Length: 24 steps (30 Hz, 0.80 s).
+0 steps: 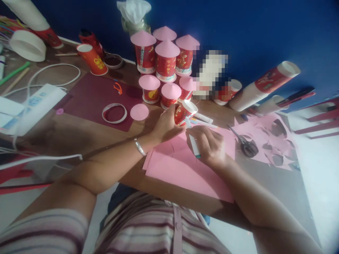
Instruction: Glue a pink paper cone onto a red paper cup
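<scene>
My left hand [167, 124] is wrapped round a red patterned paper cup [181, 113], tilted with its white rim toward the upper right. In my right hand [209, 144] is a white glue tube [194, 144] with a narrow tip and a green end. Its tip points up at the near side of the cup; whether they touch I cannot tell. Pink paper sheets [182, 165] lie beneath both hands. Just beyond the cup stand several small red cups with pink cone tops [171, 92]. A pink paper disc [139, 112] lies left of my left hand.
Scissors [248, 146] rest on cut-up pink paper [278, 141] at right. Stacked paper cups [267, 84] lean behind. Toward the left are a tape roll [114, 122] on a dark red sheet [90, 95], an orange-red cup [92, 60], a power strip [39, 106] and white cables [53, 157].
</scene>
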Each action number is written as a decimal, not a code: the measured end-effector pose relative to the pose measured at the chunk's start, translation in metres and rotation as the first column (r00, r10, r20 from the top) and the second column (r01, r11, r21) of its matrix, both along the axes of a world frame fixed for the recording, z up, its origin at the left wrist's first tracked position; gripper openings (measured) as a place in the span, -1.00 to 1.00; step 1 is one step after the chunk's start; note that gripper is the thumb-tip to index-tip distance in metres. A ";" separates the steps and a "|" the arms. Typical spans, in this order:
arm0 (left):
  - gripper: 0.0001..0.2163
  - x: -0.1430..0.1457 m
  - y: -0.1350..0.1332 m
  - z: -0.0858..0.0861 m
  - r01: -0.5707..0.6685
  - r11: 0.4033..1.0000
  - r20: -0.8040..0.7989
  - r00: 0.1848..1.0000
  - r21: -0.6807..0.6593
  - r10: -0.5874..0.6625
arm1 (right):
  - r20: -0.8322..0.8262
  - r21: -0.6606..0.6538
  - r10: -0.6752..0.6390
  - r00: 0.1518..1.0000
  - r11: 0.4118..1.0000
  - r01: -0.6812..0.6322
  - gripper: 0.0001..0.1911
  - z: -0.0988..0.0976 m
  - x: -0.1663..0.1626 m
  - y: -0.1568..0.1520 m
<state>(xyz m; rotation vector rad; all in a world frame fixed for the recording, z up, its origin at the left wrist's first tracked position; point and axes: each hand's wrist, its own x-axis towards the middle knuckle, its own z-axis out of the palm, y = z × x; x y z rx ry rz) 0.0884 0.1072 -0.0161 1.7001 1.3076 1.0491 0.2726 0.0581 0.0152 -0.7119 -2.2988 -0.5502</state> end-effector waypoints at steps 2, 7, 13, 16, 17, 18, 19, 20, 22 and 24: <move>-0.60 0.000 0.000 0.000 0.000 1.000 -0.025 1.000 -0.002 0.000 | 0.005 0.001 -0.010 1.000 1.000 0.010 -0.78 0.001 0.000 0.000; -0.60 0.001 -0.001 -0.002 -0.011 1.000 -0.077 0.997 0.021 0.013 | 0.008 -0.015 -0.022 1.000 1.000 0.022 -0.78 0.002 0.001 0.001; -0.62 0.001 0.000 -0.004 0.003 0.997 -0.104 0.995 0.083 0.006 | 0.018 -0.023 -0.019 1.000 1.000 0.019 -0.80 0.001 0.000 0.001; -0.62 0.000 0.002 -0.006 0.006 0.995 -0.103 0.995 0.095 0.004 | 0.030 -0.035 -0.011 1.000 0.999 0.012 -0.81 0.001 0.000 0.000; -0.61 -0.001 0.002 -0.008 0.010 0.994 -0.101 0.995 0.106 0.000 | 0.033 -0.038 -0.011 0.999 0.999 0.012 -0.82 0.001 0.000 0.000; -0.59 -0.001 0.003 -0.009 0.014 0.993 -0.100 0.995 0.118 -0.002 | 0.035 -0.040 -0.011 0.999 0.999 0.013 -0.82 0.001 0.000 0.000; -0.57 -0.002 0.004 -0.011 0.018 0.991 -0.100 0.995 0.131 -0.005 | 0.036 -0.041 -0.010 0.999 0.999 0.012 -0.82 0.001 0.000 0.000; -0.55 -0.002 0.005 -0.012 0.020 0.990 -0.100 0.995 0.141 -0.006 | 0.035 -0.044 -0.011 0.999 0.999 0.012 -0.81 0.000 0.000 0.000; -0.50 -0.003 0.007 -0.016 0.025 0.989 -0.100 0.995 0.148 -0.011 | 0.034 -0.053 -0.010 0.999 0.999 0.012 -0.81 -0.002 0.000 0.000; -0.46 -0.004 0.008 -0.019 0.024 0.990 -0.103 0.995 0.142 -0.010 | 0.033 -0.062 -0.009 0.999 0.998 0.011 -0.80 -0.004 0.001 0.000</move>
